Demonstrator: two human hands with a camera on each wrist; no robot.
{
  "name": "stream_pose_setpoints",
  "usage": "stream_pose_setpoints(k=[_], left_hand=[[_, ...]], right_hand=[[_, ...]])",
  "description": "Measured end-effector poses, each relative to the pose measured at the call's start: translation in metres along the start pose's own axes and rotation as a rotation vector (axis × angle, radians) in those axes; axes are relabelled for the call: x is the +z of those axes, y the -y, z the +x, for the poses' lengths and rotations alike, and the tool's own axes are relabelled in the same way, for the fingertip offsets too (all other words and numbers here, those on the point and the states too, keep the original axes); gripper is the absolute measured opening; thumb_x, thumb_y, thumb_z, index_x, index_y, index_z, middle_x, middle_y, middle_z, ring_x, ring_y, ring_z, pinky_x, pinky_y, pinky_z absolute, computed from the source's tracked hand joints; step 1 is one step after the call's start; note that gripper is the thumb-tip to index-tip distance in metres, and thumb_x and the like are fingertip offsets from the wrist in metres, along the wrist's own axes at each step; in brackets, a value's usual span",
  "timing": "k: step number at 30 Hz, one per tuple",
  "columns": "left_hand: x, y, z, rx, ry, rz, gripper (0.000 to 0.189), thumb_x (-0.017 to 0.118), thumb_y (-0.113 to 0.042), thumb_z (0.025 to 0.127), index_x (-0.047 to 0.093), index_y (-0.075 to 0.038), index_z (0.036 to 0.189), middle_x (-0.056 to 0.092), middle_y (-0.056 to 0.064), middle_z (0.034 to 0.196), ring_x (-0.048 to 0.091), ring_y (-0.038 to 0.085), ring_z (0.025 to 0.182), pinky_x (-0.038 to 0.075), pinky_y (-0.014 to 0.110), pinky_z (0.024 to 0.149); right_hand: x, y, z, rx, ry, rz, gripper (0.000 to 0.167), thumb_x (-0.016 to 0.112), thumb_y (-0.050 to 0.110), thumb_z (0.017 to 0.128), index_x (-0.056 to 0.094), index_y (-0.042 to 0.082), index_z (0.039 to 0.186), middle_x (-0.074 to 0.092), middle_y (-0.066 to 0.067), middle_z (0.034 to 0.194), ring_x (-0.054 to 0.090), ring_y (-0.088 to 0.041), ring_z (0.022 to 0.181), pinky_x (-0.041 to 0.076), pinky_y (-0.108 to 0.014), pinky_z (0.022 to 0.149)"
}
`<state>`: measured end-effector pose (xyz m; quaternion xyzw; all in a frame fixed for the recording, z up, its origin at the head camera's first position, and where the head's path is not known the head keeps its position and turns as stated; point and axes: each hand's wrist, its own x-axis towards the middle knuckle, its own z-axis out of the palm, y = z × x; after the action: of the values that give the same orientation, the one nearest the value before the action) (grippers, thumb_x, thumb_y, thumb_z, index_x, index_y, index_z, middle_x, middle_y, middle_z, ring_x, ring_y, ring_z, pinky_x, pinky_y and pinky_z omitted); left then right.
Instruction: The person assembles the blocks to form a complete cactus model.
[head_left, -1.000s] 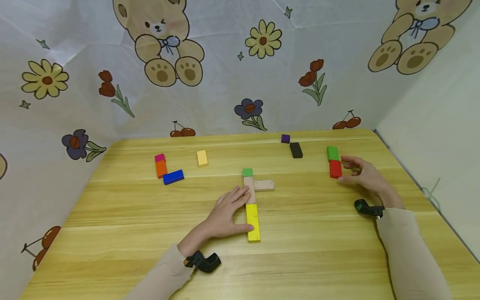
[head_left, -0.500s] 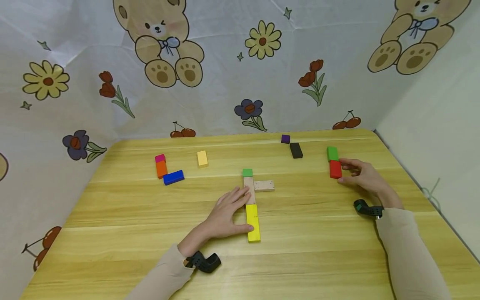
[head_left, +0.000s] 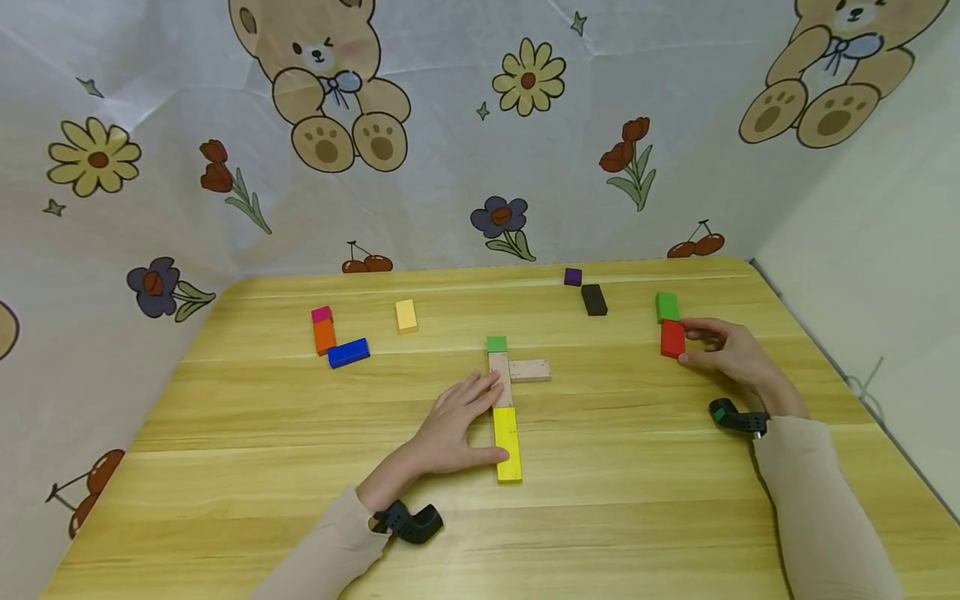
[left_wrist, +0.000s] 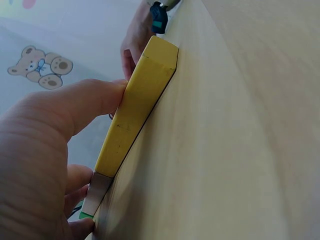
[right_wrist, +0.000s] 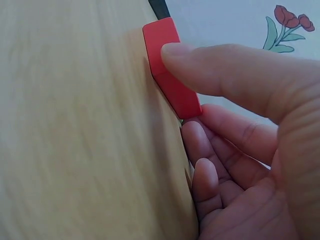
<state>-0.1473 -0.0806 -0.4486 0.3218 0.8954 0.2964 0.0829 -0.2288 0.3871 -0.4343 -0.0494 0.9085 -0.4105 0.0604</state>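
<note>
A yellow block (head_left: 507, 446), a pale wooden block (head_left: 500, 380) and a small green block (head_left: 496, 344) lie end to end in a line. A second pale block (head_left: 530, 371) juts right from the line. My left hand (head_left: 450, 425) rests along it, thumb touching the yellow block and fingertips at the pale one, fingers fairly straight. On the right, my right hand (head_left: 731, 354) pinches a red block (head_left: 672, 339) between thumb and index finger, the other fingers curled beneath the palm in the right wrist view. Behind the red block lies a green block (head_left: 667, 307), end to end with it.
To the left lie a pink block (head_left: 322, 314), an orange block (head_left: 324, 337), a blue block (head_left: 348, 353) and a cream block (head_left: 406, 316). A purple cube (head_left: 573, 277) and a black block (head_left: 594, 300) lie near the back edge. A patterned cloth (head_left: 435, 183) hangs behind the table.
My right thumb and index finger have closed in on the red block from just beside it. My left hand and the line of blocks stay in place.
</note>
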Motion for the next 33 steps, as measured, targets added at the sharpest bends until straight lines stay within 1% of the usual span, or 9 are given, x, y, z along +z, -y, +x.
stream_pose_setpoints(k=[2,4,11,15,19,22,26,30,33], left_hand=[[0.0,0.0,0.0,-0.003,0.003,0.0,0.093,0.069,-0.051,0.084,0.025,-0.01,0.155,0.015,-0.001,0.165,0.009,0.028,0.153,0.01,0.053,0.121],[0.0,0.0,0.0,0.0,0.001,-0.002,0.093,0.069,-0.051,0.084,0.025,-0.01,0.155,0.015,0.0,0.165,0.009,0.029,0.153,0.01,0.053,0.121],[0.0,0.001,0.0,0.014,-0.012,-0.005,0.092,0.07,-0.05,0.083,0.028,-0.009,0.155,0.017,0.002,0.165,0.011,0.03,0.152,0.012,0.055,0.12],[0.0,0.001,0.0,0.003,-0.003,-0.003,0.093,0.07,-0.051,0.084,0.026,-0.01,0.155,0.016,0.0,0.165,0.01,0.029,0.153,0.011,0.053,0.12],[0.0,0.002,0.0,-0.01,0.006,0.004,0.093,0.069,-0.052,0.084,0.025,-0.012,0.156,0.014,-0.002,0.165,0.008,0.027,0.153,0.01,0.051,0.121],[0.001,0.003,0.0,-0.013,0.005,0.003,0.093,0.069,-0.052,0.084,0.025,-0.012,0.156,0.014,-0.002,0.165,0.008,0.027,0.153,0.01,0.051,0.121],[0.001,0.003,0.0,-0.017,0.005,0.002,0.094,0.069,-0.052,0.084,0.024,-0.013,0.156,0.013,-0.003,0.165,0.007,0.026,0.153,0.009,0.051,0.121],[0.0,0.002,0.0,-0.016,0.005,0.006,0.094,0.069,-0.052,0.084,0.024,-0.012,0.156,0.013,-0.003,0.165,0.008,0.026,0.153,0.009,0.051,0.122],[0.0,0.001,0.0,-0.005,-0.001,0.0,0.094,0.07,-0.051,0.083,0.025,-0.01,0.155,0.015,-0.001,0.165,0.009,0.027,0.153,0.01,0.052,0.121]], right_hand=[[0.001,0.0,0.0,-0.001,-0.005,-0.006,0.067,0.075,0.022,0.087,0.046,-0.002,0.142,0.056,-0.011,0.122,0.05,-0.002,0.096,0.041,-0.01,0.077],[0.001,0.001,0.0,-0.001,-0.009,-0.004,0.066,0.076,0.023,0.087,0.047,-0.002,0.141,0.058,-0.009,0.12,0.05,-0.004,0.096,0.04,-0.01,0.077],[0.001,-0.003,-0.003,-0.036,-0.047,0.099,0.062,0.077,0.02,0.085,0.049,-0.003,0.136,0.058,0.021,0.104,0.055,0.001,0.093,0.043,-0.006,0.079],[0.002,-0.004,-0.001,-0.059,-0.062,0.151,0.06,0.076,0.015,0.086,0.048,-0.004,0.135,0.061,0.021,0.1,0.059,0.003,0.089,0.046,-0.006,0.078],[0.005,0.006,0.001,-0.049,-0.054,0.151,0.062,0.075,0.018,0.087,0.046,-0.003,0.137,0.061,0.021,0.099,0.059,0.006,0.088,0.047,-0.008,0.077],[0.01,0.02,0.004,-0.054,-0.055,0.148,0.063,0.075,0.018,0.087,0.045,-0.004,0.138,0.061,0.017,0.1,0.059,0.005,0.087,0.049,-0.01,0.075],[0.021,0.04,0.01,-0.099,-0.046,0.118,0.062,0.075,0.018,0.087,0.047,-0.004,0.138,0.063,0.003,0.103,0.06,0.001,0.087,0.049,-0.01,0.075],[0.037,0.06,0.02,-0.154,-0.023,0.077,0.06,0.077,0.019,0.085,0.052,-0.001,0.136,0.064,-0.014,0.108,0.063,-0.01,0.091,0.048,-0.01,0.076],[0.048,0.073,0.027,-0.174,-0.006,0.072,0.059,0.078,0.018,0.084,0.054,-0.001,0.135,0.064,-0.021,0.11,0.063,-0.022,0.096,0.048,-0.011,0.076]])
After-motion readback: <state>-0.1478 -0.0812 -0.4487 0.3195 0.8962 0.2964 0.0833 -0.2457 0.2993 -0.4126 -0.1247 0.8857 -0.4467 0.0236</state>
